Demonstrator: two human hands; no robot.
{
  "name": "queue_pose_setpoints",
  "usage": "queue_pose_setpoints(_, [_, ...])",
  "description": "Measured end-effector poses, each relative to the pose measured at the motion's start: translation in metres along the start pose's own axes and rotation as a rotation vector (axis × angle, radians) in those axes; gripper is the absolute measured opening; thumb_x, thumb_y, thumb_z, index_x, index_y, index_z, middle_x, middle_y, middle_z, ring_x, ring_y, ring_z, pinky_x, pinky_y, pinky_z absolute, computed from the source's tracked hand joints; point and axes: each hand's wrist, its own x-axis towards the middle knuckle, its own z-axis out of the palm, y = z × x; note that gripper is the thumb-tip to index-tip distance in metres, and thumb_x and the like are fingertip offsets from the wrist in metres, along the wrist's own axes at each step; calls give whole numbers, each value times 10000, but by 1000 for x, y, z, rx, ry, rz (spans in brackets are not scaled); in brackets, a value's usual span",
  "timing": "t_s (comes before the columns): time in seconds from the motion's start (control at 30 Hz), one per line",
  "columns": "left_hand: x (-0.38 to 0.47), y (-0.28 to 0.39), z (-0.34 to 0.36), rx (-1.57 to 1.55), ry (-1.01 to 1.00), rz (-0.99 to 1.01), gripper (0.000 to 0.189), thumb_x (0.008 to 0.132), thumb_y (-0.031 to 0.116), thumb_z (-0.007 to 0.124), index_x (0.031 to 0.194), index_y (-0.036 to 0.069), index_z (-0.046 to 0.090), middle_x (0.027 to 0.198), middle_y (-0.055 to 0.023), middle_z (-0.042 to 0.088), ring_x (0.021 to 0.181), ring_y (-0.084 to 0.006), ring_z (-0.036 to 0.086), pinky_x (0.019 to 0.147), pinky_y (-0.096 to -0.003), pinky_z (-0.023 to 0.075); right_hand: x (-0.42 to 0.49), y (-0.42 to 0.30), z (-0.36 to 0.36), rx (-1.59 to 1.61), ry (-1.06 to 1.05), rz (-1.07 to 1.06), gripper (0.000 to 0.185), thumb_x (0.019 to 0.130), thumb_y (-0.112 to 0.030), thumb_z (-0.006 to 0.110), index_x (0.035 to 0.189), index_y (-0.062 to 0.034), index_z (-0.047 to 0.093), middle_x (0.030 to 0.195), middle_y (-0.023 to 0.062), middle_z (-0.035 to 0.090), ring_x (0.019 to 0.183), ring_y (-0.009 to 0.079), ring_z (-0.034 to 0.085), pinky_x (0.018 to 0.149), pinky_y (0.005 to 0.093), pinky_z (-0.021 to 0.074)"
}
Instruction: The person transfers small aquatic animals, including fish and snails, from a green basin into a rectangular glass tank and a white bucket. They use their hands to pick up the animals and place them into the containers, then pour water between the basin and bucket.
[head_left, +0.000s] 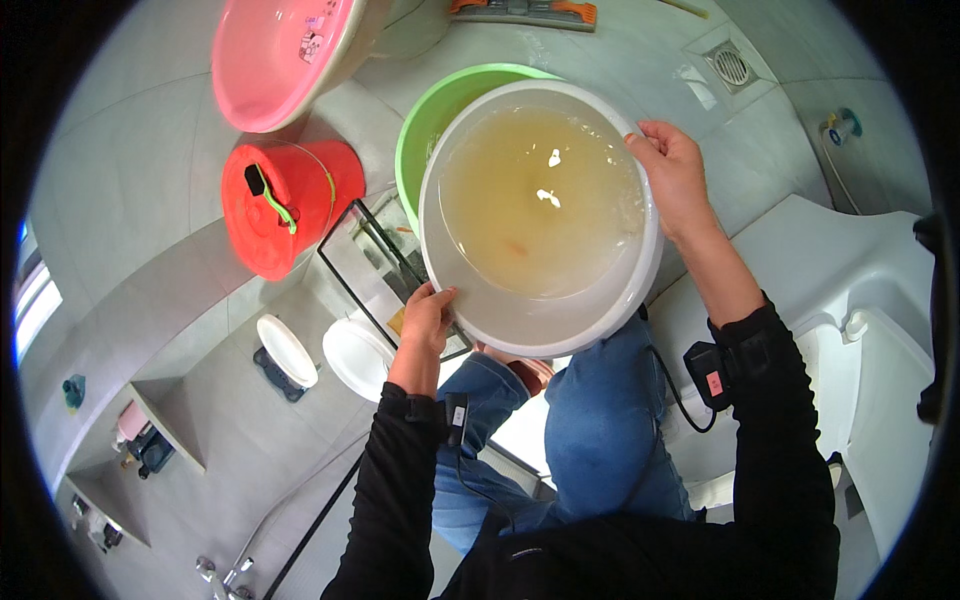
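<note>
Both hands grip a white plastic basin (480, 319) by its rim. It holds cloudy yellowish water (540, 202), in which a small orange blur shows; I cannot tell what that is. My left hand (427, 315) has the lower left of the rim, thumb on top. On the upper right side of the rim is my right hand (671, 169). Behind and partly under the basin sits a light green tub (424, 135), mostly hidden. A black-edged glass tank (367, 255) stands near my left hand, with dark pieces and something orange inside.
A red lidded bucket (330, 172) carries a green-handled black brush (271, 196) on its lid. Above it is a pink basin (277, 60). A floor squeegee (525, 13) lies at the far side, and a floor drain (730, 66) is at upper right. White toilet (885, 390) stands at right.
</note>
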Motion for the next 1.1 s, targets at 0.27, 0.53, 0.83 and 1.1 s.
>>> queue_pose_setpoints(0.27, [-35,-11,-33,-57,30,49,244,949,60,633,1187,9,624,1002,-57,701,849,-152,656,735,-295,523,-7,31,11,-65,-45,97,315,951,-152,670,1141,97,647,938,91,695,802,130,648,721,280,523])
queue_pose_setpoints(0.53, [-66,-11,-52,-13,49,98,229,964,58,596,1179,-14,629,957,-60,718,766,-134,669,654,-271,520,-18,40,17,47,-82,164,229,938,-145,647,999,73,678,872,100,710,753,151,663,685,313,531])
queue_pose_setpoints(0.83, [-86,-9,-56,-7,93,101,173,949,52,615,1114,14,648,875,-14,697,657,-93,601,549,-244,440,-18,47,20,-5,-110,218,309,938,-169,659,1100,93,674,966,144,735,841,189,700,740,325,552])
queue_pose_setpoints(1.1, [-92,-5,-58,-6,113,139,202,942,41,612,1136,3,650,925,-37,715,722,-108,637,624,-249,487,-18,42,23,-1,-128,174,289,969,-163,646,1121,82,660,949,105,707,810,154,666,732,295,539])
